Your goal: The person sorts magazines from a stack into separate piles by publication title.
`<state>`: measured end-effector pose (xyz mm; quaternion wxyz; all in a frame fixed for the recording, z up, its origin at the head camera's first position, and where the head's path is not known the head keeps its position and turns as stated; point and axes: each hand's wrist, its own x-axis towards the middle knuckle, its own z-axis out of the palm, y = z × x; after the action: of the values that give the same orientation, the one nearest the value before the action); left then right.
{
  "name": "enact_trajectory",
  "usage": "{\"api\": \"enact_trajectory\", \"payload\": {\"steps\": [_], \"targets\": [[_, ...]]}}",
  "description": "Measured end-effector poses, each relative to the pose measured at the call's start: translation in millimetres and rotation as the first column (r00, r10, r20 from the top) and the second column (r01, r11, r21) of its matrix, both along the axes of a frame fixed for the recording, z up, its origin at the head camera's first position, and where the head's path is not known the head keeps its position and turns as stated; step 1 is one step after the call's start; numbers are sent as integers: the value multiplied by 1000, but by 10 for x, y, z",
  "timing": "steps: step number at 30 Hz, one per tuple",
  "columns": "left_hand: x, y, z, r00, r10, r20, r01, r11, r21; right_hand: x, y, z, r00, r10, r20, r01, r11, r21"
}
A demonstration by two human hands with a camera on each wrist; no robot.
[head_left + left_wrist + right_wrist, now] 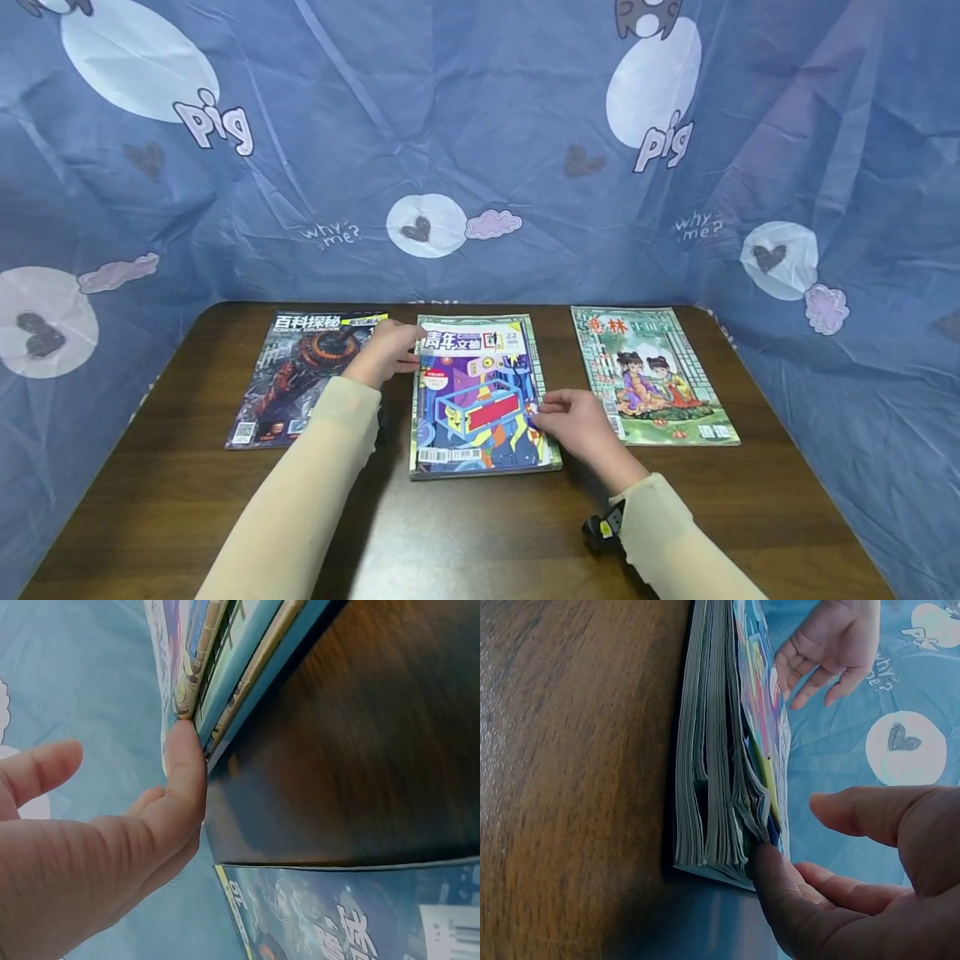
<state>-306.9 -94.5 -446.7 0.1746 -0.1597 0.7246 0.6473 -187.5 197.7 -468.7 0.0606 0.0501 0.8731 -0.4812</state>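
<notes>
A stack of magazines (480,408) lies in the middle of the table, topped by a purple and blue cover with a red box drawing. At its upper left side, my left hand (387,348) touches the spines with a fingertip; the thumb stands off in the left wrist view, where the layered spines (247,667) show. My right hand (583,427) meets the opposite side lower down. In the right wrist view its fingertip presses the page edges (720,750) near a corner, thumb raised apart. The pages there are slightly fanned, with gaps between the magazines.
A dark science magazine (300,383) lies to the left, partly behind my left arm. On the right is a green magazine (660,375) with two cartoon children. Blue printed cloth (480,125) hangs behind and beside the brown wooden table (480,542).
</notes>
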Motion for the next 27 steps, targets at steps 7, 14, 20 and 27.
{"api": "enact_trajectory", "payload": {"steps": [7, 14, 20, 27], "targets": [[-5, 30, -1, 1000, 16, -27, -16, 1000, -9, -17, 5, -22, 1000, -5, 0, 5, 1000, -20], [-13, 62, -41, 999, 28, -46, -30, 999, -44, -5, 8, -27, 1000, -6, 11, 6, 1000, -25], [-38, 69, -70, 998, 41, -57, -44, 997, -61, 4, -3, -26, 1000, 0, 4, 1, 999, -45], [-63, 65, -82, 1000, 7, -8, -7, 1000, -16, 13, -2, -47, 1000, 13, -4, -13, 997, -78]]}}
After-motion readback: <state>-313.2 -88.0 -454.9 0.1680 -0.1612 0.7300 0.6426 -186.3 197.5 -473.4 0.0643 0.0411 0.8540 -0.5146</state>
